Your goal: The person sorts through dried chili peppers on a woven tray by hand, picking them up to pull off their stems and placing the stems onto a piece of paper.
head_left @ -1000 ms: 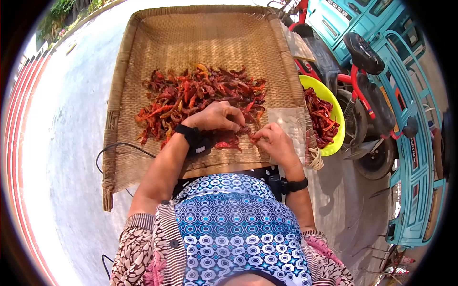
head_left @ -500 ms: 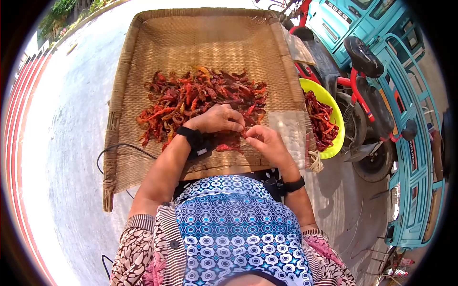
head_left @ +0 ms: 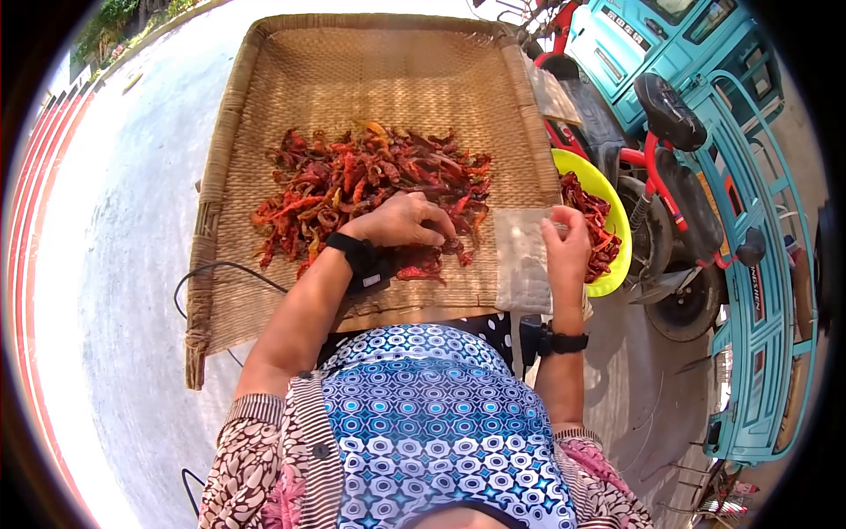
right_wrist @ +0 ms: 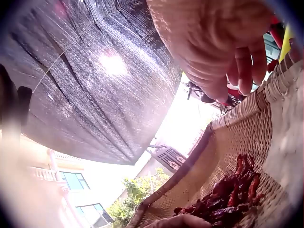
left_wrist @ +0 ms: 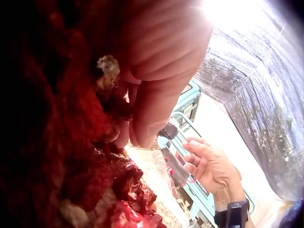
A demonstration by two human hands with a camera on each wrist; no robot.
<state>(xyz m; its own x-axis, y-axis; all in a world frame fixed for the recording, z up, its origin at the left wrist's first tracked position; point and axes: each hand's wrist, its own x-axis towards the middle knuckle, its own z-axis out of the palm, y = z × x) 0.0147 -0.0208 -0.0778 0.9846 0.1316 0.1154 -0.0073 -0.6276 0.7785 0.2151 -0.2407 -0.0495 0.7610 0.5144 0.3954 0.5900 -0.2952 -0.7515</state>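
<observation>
A heap of dried red chillies (head_left: 352, 181) lies on the near half of a woven tray (head_left: 388, 66). My left hand (head_left: 401, 220) rests at the heap's near edge, fingers curled down and pinching a dried chilli (head_left: 462, 254). In the left wrist view, shrivelled chillies (left_wrist: 128, 183) crowd round the left fingers (left_wrist: 154, 104). Out at the tray's right edge, my right hand (head_left: 568, 247) is raised beside a yellow bowl (head_left: 627, 225) of darker red chillies (head_left: 604, 247). Its fingers are loosely bent, and nothing shows between them in the left wrist view.
A pale patch (head_left: 522, 256) covers the tray's near right corner. Right of the tray stand a red bike-like vehicle with a black seat (head_left: 670, 113) and a turquoise truck (head_left: 749, 212). A black cable (head_left: 225, 266) crosses the tray's left rim.
My right hand has left the left fingertips and moved right, to the tray's edge by the yellow bowl. The left hand has stayed at the heap.
</observation>
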